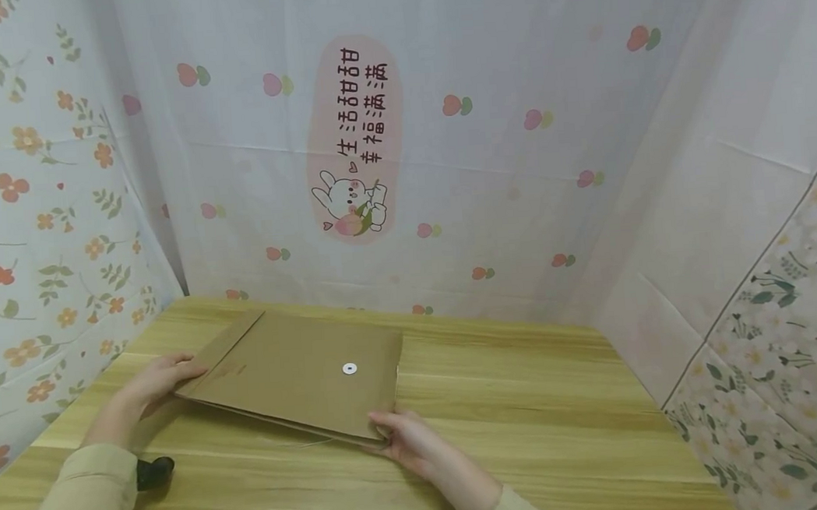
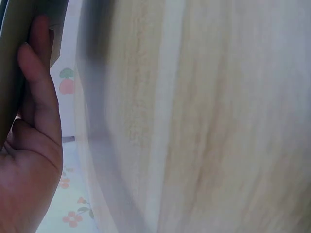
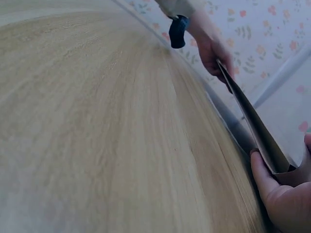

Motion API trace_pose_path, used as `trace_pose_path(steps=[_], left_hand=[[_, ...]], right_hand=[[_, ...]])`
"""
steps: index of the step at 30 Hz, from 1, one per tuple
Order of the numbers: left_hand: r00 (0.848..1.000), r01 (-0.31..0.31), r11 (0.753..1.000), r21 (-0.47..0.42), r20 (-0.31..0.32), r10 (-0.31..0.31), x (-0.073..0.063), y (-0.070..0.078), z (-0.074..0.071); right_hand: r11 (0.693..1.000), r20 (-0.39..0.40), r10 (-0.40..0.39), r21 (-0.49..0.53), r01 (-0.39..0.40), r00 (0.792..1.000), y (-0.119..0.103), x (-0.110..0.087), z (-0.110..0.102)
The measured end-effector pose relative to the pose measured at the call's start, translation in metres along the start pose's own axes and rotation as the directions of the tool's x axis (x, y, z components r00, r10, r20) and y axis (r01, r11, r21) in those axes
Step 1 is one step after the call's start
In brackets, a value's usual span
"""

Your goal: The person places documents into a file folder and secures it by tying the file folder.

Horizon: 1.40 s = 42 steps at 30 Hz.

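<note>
Between the two hands is a brown kraft-paper file envelope [image 1: 296, 371] with a white round button on its face and a folded strip along its left side. My left hand [image 1: 160, 383] grips its left edge, thumb on top and fingers beneath. The near right corner is pinched by my right hand [image 1: 413, 442], again with the thumb above. In the right wrist view the envelope [image 3: 252, 121] shows edge-on, raised off the table, with a hand at either end. Fingers of the left hand [image 2: 41, 111] lie against its underside in the left wrist view.
The wood-grain table [image 1: 531, 419] spreads beneath the envelope. A patterned white curtain [image 1: 480, 165] hangs behind, and floral sheets [image 1: 46, 191] stand at the left and right sides. A black strap piece [image 1: 155, 473] sits at the left wrist.
</note>
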<state>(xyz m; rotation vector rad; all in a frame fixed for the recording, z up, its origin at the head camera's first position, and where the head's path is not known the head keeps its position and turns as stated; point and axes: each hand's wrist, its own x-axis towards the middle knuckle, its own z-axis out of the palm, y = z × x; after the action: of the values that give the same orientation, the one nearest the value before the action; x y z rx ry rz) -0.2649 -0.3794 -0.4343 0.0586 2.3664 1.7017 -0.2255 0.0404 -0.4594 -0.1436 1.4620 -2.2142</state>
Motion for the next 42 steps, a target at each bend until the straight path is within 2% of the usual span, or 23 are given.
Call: trace_pose_path(steps=[6, 12, 17, 22, 27, 29, 33, 36, 42], left_hand=[[0.999, -0.035, 0.998, 0.053, -0.001, 0.035, 0.0, 0.003, 0.005], [0.995, -0.089, 0.995, 0.047, 0.056, 0.086, 0.0, 0.01, 0.015], [0.989, -0.109, 0.993, -0.047, 0.095, 0.114, 0.002, 0.015, 0.029], [0.985, -0.105, 0.981, -0.164, 0.122, 0.126, 0.005, 0.022, 0.047], [0.976, -0.142, 0.949, -0.281, 0.122, 0.182, 0.01, 0.026, 0.065], [0.971, -0.154, 0.932, -0.328, 0.125, 0.205, 0.011, 0.028, 0.072], [0.966, -0.144, 0.912, -0.385, 0.144, 0.213, 0.013, 0.033, 0.089], [0.963, -0.144, 0.897, -0.419, 0.148, 0.224, 0.015, 0.038, 0.105], [0.956, -0.155, 0.853, -0.498, 0.141, 0.257, 0.018, 0.049, 0.141]], right_hand=[[1.0, -0.012, 0.001, -0.021, -0.001, 1.0, -0.005, -0.003, -0.009], [0.999, -0.072, -0.032, -0.031, 0.03, 0.997, -0.018, -0.004, -0.02], [0.996, -0.087, -0.087, 0.0, 0.087, 0.992, -0.029, -0.004, -0.029], [0.971, -0.094, -0.163, 0.162, 0.177, 0.982, -0.041, -0.004, -0.035], [0.905, -0.116, -0.248, 0.327, 0.273, 0.962, -0.049, -0.005, -0.037], [0.885, -0.134, -0.27, 0.355, 0.301, 0.953, -0.051, -0.005, -0.036], [0.861, -0.178, -0.289, 0.382, 0.337, 0.941, -0.053, -0.005, -0.032], [0.853, -0.21, -0.296, 0.381, 0.357, 0.932, -0.054, -0.004, -0.029], [0.875, -0.244, -0.292, 0.323, 0.361, 0.925, -0.055, -0.003, -0.021]])
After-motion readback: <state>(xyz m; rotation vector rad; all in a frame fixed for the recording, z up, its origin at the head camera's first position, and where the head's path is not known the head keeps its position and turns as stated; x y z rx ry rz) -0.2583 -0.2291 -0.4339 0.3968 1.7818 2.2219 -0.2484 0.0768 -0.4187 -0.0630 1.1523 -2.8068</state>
